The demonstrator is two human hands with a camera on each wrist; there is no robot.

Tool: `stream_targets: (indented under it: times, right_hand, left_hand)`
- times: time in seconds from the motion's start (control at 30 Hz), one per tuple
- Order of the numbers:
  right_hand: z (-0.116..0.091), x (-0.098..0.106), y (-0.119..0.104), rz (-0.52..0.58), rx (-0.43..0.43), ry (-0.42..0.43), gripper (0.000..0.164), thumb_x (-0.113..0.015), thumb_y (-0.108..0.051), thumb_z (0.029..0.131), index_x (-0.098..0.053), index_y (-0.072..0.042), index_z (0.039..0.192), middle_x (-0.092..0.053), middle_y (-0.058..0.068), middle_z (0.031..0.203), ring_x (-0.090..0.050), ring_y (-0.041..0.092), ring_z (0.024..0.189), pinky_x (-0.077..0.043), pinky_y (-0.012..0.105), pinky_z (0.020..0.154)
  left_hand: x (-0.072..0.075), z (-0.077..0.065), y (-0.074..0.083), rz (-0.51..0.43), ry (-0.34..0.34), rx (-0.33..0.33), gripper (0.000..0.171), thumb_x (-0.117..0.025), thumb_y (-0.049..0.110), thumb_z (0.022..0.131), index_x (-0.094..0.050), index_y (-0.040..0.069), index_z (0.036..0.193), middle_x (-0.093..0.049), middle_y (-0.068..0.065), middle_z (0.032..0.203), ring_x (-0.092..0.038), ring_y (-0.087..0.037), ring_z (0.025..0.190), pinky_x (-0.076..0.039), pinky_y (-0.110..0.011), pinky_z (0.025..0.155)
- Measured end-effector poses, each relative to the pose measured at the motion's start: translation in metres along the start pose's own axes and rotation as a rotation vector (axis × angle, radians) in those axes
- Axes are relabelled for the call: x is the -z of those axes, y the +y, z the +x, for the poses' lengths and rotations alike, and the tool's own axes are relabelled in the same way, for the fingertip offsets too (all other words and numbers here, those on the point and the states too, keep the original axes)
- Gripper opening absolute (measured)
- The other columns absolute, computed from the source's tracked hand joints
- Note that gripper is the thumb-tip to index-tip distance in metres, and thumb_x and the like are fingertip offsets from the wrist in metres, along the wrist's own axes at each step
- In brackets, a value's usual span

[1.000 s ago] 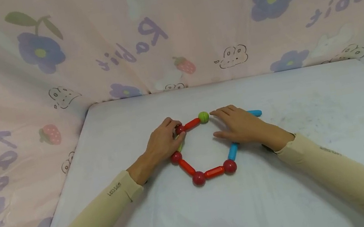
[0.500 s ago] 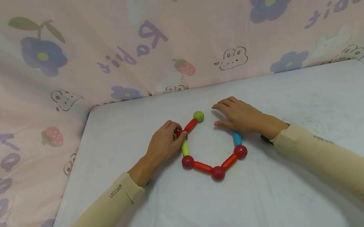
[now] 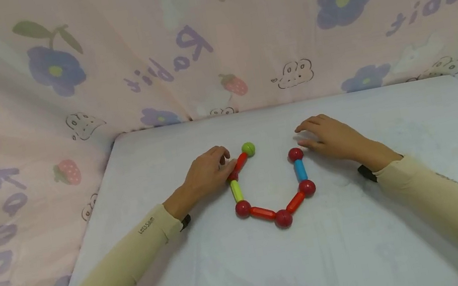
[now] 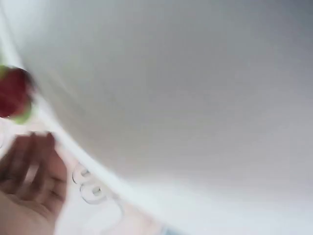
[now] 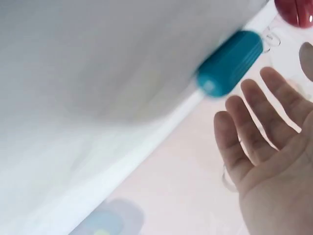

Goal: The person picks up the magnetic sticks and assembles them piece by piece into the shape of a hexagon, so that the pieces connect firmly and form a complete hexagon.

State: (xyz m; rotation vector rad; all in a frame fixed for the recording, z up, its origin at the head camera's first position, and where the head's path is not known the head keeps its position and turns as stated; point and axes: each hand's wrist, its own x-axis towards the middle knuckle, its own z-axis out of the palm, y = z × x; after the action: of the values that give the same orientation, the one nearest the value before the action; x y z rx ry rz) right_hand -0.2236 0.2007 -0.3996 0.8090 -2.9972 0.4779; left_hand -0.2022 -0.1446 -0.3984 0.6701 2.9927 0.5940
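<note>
On the white table, toy sticks and balls join in a ring with a gap at the far side. My left hand (image 3: pixel 208 171) is at its left, thumb over a red stick (image 3: pixel 241 162) and next to a red ball (image 3: pixel 233 175); contact is unclear. A green ball (image 3: pixel 248 148) ends that side. My right hand (image 3: pixel 334 137) hovers right of the red ball (image 3: pixel 295 154) that ends the other side, above a blue stick (image 3: pixel 300 170). In the right wrist view its fingers are straight and hold nothing, with a blue stick (image 5: pixel 230 63) beyond the fingertips.
Along the near side of the ring run red sticks (image 3: pixel 263 213) and red balls (image 3: pixel 283 218), with a yellow-green stick (image 3: pixel 236 190) at left. A patterned curtain (image 3: pixel 237 34) hangs behind the table (image 3: pixel 258 281) and along its left.
My right hand has moved right, away from the ring, uncovering the red end ball. The ring has turned and its gap has widened. My left hand has stayed near its place.
</note>
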Motion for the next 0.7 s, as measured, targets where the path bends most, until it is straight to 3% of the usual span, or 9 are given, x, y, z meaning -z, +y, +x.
stream_targets:
  times: [0.13,0.23,0.43,0.7]
  right_hand:
    - [-0.018,0.006,0.014,0.001,-0.04,-0.014,0.039,-0.066,-0.034,0.096,-0.064,-0.01,0.127,-0.06,0.016,0.133,-0.051,0.037,0.127,-0.041,0.057,0.107]
    - [-0.027,0.007,0.02,0.03,-0.066,-0.041,0.04,-0.069,-0.031,0.094,-0.064,-0.01,0.127,-0.061,0.015,0.13,-0.054,0.036,0.123,-0.044,0.057,0.104]
    - [-0.036,0.006,0.023,0.058,-0.083,-0.044,0.033,-0.071,-0.019,0.091,-0.067,-0.007,0.122,-0.068,0.011,0.117,-0.061,0.028,0.104,-0.051,0.051,0.093]
    - [-0.041,0.006,0.024,0.092,-0.088,-0.022,0.03,-0.071,-0.016,0.091,-0.068,-0.008,0.12,-0.071,0.007,0.108,-0.065,0.024,0.097,-0.053,0.049,0.088]
  left_hand:
    - [0.002,0.018,-0.002,0.044,-0.016,-0.054,0.035,-0.059,0.041,0.098,-0.063,0.012,0.117,-0.065,-0.004,0.1,-0.059,-0.016,0.079,-0.052,-0.027,0.07]
    - [0.001,0.025,-0.005,-0.025,-0.04,-0.038,0.041,-0.061,0.042,0.096,-0.059,0.012,0.124,-0.066,-0.003,0.1,-0.059,-0.016,0.08,-0.051,-0.028,0.071]
    - [-0.007,0.027,-0.007,-0.207,-0.121,-0.035,0.055,-0.066,0.034,0.094,-0.046,0.011,0.14,-0.064,-0.001,0.096,-0.056,-0.015,0.078,-0.047,-0.027,0.071]
    - [-0.013,0.024,-0.006,-0.234,-0.134,-0.051,0.054,-0.067,0.028,0.094,-0.047,0.014,0.142,-0.064,-0.001,0.094,-0.057,-0.015,0.081,-0.048,-0.026,0.071]
